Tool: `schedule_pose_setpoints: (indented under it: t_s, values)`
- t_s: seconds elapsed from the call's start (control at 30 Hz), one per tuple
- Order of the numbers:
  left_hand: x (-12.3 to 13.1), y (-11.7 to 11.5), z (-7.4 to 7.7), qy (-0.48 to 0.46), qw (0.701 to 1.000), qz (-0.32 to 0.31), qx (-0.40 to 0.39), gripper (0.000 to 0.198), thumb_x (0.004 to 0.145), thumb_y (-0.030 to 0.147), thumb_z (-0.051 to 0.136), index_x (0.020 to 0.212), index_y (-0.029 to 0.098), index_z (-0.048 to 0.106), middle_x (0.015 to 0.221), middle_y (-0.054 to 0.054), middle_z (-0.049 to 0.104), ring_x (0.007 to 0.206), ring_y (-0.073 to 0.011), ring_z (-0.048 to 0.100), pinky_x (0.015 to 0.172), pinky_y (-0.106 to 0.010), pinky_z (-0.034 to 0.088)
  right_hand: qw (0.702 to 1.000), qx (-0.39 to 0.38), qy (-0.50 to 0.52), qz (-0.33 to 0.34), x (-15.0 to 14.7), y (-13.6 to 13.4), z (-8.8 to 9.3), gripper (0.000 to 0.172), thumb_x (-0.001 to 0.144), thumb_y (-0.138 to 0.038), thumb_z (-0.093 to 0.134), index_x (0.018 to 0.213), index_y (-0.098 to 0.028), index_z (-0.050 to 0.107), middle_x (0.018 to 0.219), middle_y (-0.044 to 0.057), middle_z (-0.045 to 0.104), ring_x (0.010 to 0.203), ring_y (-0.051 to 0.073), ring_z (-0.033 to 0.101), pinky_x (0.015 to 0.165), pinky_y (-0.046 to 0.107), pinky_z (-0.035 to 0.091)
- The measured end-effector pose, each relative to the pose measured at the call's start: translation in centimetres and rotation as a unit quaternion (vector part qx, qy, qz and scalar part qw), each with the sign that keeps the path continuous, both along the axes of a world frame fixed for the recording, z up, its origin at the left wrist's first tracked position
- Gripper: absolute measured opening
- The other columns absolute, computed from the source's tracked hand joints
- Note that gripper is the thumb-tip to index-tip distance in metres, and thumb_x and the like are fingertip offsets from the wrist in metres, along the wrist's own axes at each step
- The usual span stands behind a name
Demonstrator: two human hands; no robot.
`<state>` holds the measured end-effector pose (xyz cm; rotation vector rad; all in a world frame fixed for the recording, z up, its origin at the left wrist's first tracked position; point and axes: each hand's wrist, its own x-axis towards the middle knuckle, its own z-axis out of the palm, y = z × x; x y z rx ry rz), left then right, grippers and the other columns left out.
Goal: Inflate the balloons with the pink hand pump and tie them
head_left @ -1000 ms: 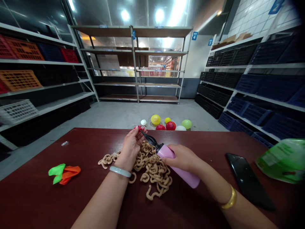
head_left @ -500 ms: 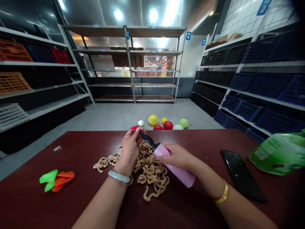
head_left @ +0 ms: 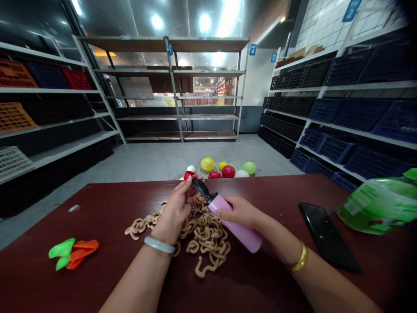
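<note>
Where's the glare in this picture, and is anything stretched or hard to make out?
Head view: white glare streaks the metal panelling, small highlights dot the glossy black slab; head view: the top right corner falls dark, the green bottle looks stretched near the edge; head view: the red piece in the left hand is too small to read clearly.

Metal shelving (head_left: 208,44) stands beyond the fingers (head_left: 183,187) across a grey floor (head_left: 156,156), bright lights (head_left: 205,22) glowing high above; crate-lined racks (head_left: 42,90) run to their left and right, a white tiled wall (head_left: 317,32) upper right, a dark red table (head_left: 114,206) below
</note>
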<state>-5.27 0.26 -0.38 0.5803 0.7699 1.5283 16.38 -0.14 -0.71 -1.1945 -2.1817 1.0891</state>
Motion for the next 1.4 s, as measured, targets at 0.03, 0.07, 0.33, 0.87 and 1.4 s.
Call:
schedule_pose_setpoints:
  t_s: [0.03, 0.07, 0.33, 0.87, 1.4]
  values:
    - [0.0, -0.1, 0.2, -0.009, 1.0, -0.011, 0.002, 0.013, 0.092, 0.022, 0.066, 0.101, 0.014, 0.071, 0.106, -0.012, 0.076, 0.087, -0.0199, 0.075, 0.066, -0.028, 0.061, 1.0, -0.011, 0.012, 0.009, 0.0, 0.0, 0.0, 0.032, 0.082, -0.043, 0.07, 0.101, -0.018, 0.07, 0.092, 0.003, 0.071, 0.079, 0.019, 0.061, 0.068, 0.027, 0.042]
    - [0.0, -0.2, 0.4, -0.019, 1.0, -0.022, 0.004, 0.014, 0.093, 0.022, 0.064, 0.102, 0.014, 0.071, 0.106, -0.013, 0.076, 0.09, -0.0214, 0.075, 0.067, -0.029, 0.061, 0.999, -0.024, 0.023, 0.016, 0.1, 0.0, 0.0, 0.032, 0.082, -0.043, 0.069, 0.102, -0.018, 0.069, 0.093, 0.003, 0.071, 0.079, 0.018, 0.062, 0.068, 0.027, 0.043]
    - [0.7, -0.7, 1.5, -0.054, 0.997, -0.024, 0.042, 0.011, 0.093, 0.027, 0.067, 0.091, 0.017, 0.067, 0.101, -0.013, 0.076, 0.098, -0.0267, 0.074, 0.08, -0.039, 0.063, 0.993, -0.078, 0.083, 0.038, 0.0, 0.1, -0.2, 0.033, 0.081, -0.041, 0.07, 0.101, -0.016, 0.067, 0.092, 0.003, 0.069, 0.079, 0.018, 0.06, 0.068, 0.027, 0.044]
    - [3.3, -1.4, 1.4, -0.047, 0.998, 0.024, 0.035, 0.008, 0.091, 0.021, 0.063, 0.084, 0.015, 0.063, 0.094, -0.013, 0.075, 0.087, -0.0247, 0.074, 0.076, -0.038, 0.062, 0.994, -0.072, 0.06, 0.059, 0.0, 0.0, 0.3, 0.03, 0.084, -0.039, 0.067, 0.102, -0.015, 0.069, 0.091, 0.004, 0.07, 0.08, 0.019, 0.062, 0.069, 0.028, 0.048]
    - [-7.2, 2.2, 1.3, -0.055, 0.954, 0.286, 0.075, 0.015, 0.084, 0.01, 0.053, 0.075, 0.019, 0.045, 0.063, 0.003, 0.049, 0.053, -0.009, 0.051, 0.052, -0.019, 0.041, 0.983, 0.058, 0.002, 0.172, 1.9, 1.2, 0.0, 0.082, 0.089, -0.039, 0.07, 0.16, -0.033, 0.029, 0.163, 0.001, 0.037, 0.146, 0.028, 0.042, 0.119, 0.042, 0.033]
